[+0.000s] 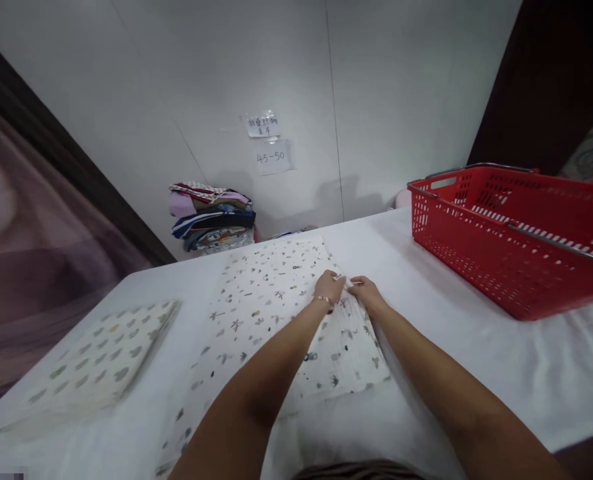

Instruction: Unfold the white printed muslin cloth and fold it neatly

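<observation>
Indoors, a pale panelled wall backs a white-covered worktop, where a person stands at the near side, both arms stretched over the fabric. A red plastic basket, slotted and fitted with metal handles, sits at the far right, well apart from the work. At centre lies the printed cloth, spread flat, white with small scattered motifs; its long axis appears to run near to far, its right edge slanting towards the near right. A second patterned cloth, folded into a flat block, rests on the left, while a pile of textiles rises at the far left, by the wall.

The left hand is over the printed cloth and the right hand at its right edge, so most of the fabric lies to their left. Both hands are bent nearly closed, fingertips facing and just apart; whether either pinches the edge cannot be told. Two handwritten notes hang on the wall, the lower reading "45-50". A bracelet circles the left wrist.
</observation>
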A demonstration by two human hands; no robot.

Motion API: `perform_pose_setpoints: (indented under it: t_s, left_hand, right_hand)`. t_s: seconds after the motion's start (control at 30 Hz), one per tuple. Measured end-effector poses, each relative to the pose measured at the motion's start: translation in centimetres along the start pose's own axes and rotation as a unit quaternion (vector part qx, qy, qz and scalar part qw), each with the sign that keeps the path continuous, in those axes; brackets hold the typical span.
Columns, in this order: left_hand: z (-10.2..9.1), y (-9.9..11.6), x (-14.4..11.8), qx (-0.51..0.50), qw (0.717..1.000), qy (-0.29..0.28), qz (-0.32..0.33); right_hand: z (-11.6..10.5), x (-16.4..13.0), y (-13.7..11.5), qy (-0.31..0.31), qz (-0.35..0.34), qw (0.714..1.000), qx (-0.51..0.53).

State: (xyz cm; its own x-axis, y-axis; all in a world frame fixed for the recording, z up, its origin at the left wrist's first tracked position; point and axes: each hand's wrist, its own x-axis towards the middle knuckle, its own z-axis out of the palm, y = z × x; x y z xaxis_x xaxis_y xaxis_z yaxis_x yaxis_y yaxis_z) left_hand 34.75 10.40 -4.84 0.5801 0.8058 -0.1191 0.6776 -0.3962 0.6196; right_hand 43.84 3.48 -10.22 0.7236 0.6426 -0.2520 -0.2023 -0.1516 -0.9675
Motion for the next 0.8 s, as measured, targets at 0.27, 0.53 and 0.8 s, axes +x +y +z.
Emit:
perform_pose_setpoints:
  t_s: [0.27, 0.53, 0.8]
  left_hand:
    - [2.0, -0.5, -10.5, 0.091, 0.989, 0.044, 0.112]
    - [1.0, 0.2, -9.4, 0.082, 0.989, 0.120, 0.038]
    - [-1.0, -0.8, -8.9, 0.098, 0.985, 0.135, -0.033]
  right_hand:
    - [1.2, -0.7, -2.8, -0.025, 0.057, 0.998, -0.010]
    - [3.3, -2.2, -5.6, 0.002, 0.048, 0.998, -0.027]
    - [4.8, -2.9, -6.7, -0.019, 0.055, 0.998, 0.005]
